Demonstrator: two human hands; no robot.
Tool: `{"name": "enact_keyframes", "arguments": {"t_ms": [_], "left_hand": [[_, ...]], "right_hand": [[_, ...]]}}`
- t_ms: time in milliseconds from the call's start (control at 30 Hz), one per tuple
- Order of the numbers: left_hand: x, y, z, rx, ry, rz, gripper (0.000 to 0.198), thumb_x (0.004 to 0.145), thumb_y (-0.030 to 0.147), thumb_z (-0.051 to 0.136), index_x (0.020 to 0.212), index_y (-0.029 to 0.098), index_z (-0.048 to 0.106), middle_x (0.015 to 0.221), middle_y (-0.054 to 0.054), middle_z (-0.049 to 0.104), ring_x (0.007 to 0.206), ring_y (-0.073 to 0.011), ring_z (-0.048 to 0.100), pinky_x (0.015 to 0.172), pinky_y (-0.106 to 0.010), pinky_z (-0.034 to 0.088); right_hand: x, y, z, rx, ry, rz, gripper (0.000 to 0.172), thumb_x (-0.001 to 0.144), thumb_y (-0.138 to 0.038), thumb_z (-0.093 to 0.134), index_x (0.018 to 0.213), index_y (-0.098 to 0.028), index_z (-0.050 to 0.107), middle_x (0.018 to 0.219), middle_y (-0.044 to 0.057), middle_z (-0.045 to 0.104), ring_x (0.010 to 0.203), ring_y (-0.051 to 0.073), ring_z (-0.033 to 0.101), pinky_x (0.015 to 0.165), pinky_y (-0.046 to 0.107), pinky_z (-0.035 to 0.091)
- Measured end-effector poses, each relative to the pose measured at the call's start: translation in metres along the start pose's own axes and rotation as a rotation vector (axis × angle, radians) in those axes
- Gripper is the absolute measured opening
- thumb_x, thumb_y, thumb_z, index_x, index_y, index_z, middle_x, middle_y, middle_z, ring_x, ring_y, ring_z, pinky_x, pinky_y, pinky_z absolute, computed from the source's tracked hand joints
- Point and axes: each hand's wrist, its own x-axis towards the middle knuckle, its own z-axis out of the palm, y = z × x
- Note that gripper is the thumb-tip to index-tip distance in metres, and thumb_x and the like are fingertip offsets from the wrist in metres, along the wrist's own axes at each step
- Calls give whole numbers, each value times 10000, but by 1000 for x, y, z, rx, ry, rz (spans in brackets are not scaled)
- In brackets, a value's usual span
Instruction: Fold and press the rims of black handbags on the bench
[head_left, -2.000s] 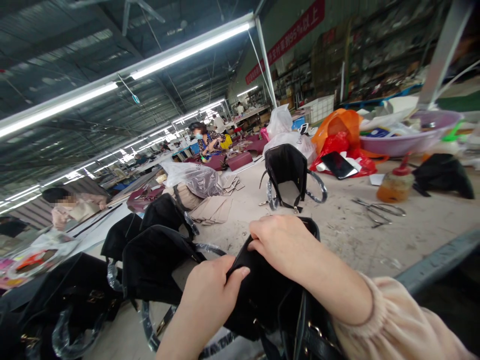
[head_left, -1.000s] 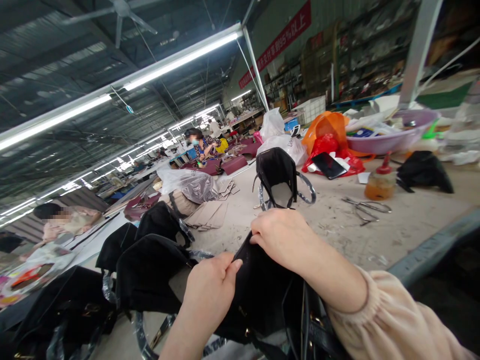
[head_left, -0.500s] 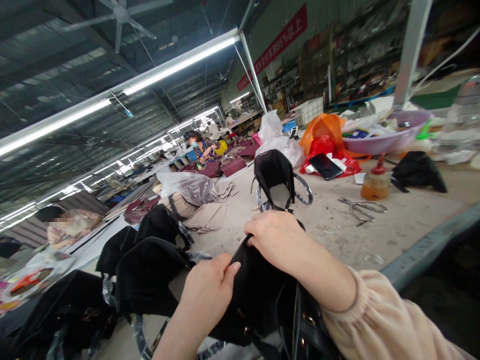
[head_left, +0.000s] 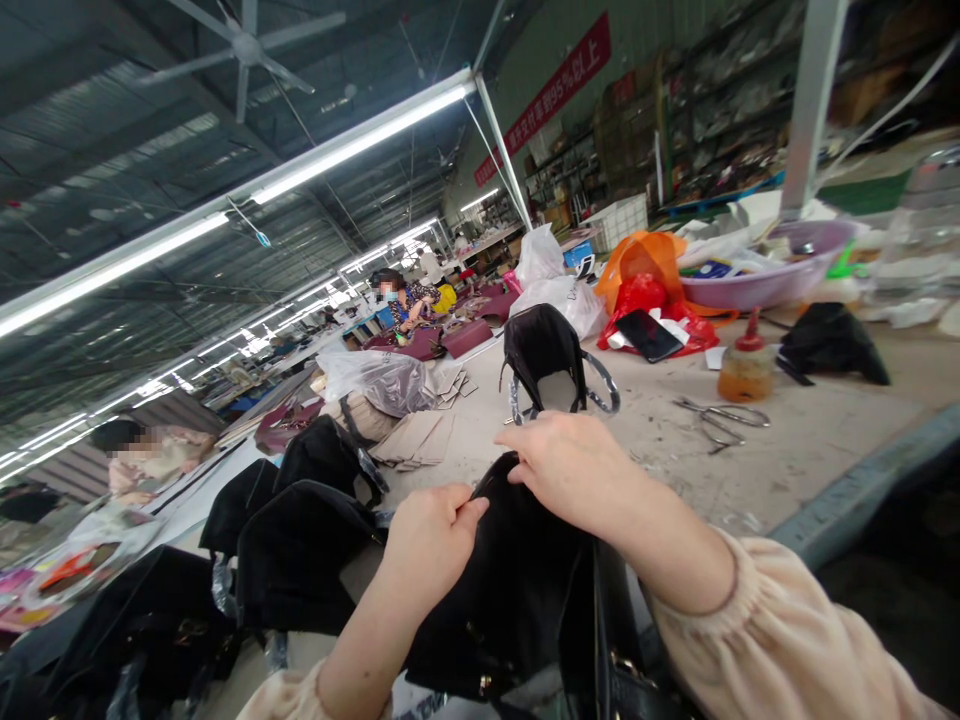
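A black handbag (head_left: 517, 590) lies close in front of me at the near edge of the worktable (head_left: 787, 450). My left hand (head_left: 431, 545) is closed, pinching the bag's upper rim at its left side. My right hand (head_left: 570, 465) curls over the same rim just to the right, fingers bent down onto the black material. Both sleeves are pale pink. The bag's strap and gold fittings show at the bottom of the view.
Several more black bags (head_left: 300, 545) stand to my left, another black bag (head_left: 547, 355) farther back. Scissors (head_left: 720, 415), a glue bottle (head_left: 746, 360), a phone (head_left: 649, 335), plastic bags (head_left: 645, 265) and a purple basin (head_left: 772, 280) lie to the right. Other people (head_left: 401, 295) work at distant tables.
My hands have drawn closer together on the bag's rim and shifted slightly upward; the view has tilted a little. The bag stays in the same place.
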Motion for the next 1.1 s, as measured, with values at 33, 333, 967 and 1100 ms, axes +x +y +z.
{"name": "enact_keyframes", "arguments": {"t_ms": [33, 333, 967, 1100], "left_hand": [[-1, 0, 0, -12, 3, 0, 343, 859, 302, 478, 541, 188, 417, 518, 25, 433, 548, -136, 480, 544, -239, 274], [-4, 9, -1, -7, -20, -6, 352, 853, 294, 472, 544, 183, 345, 510, 34, 379, 525, -120, 418, 542, -254, 219], [-2, 7, -6, -99, -60, 117, 215, 849, 210, 492, 928, 245, 690, 719, -2, 678, 709, -184, 612, 666, -250, 414], [-1, 6, -8, -209, -84, 110, 185, 822, 198, 499, 819, 207, 684, 677, 6, 644, 680, -170, 581, 651, -247, 411]], "right_hand": [[0, 2, 0, -8, 3, 1, 112, 812, -265, 592, 866, -225, 682, 756, 37, 675, 757, 210, 617, 593, 278, 352], [4, 5, 4, -16, 13, -51, 136, 839, -270, 573, 794, -222, 691, 767, 36, 689, 783, 214, 618, 624, 295, 366], [10, -3, 14, -8, 72, 0, 147, 795, -179, 527, 717, -187, 652, 742, 57, 676, 743, 218, 615, 655, 318, 395], [9, -5, 12, -14, 75, 13, 134, 785, -176, 541, 716, -175, 657, 769, 78, 679, 747, 220, 611, 644, 310, 394]]}}
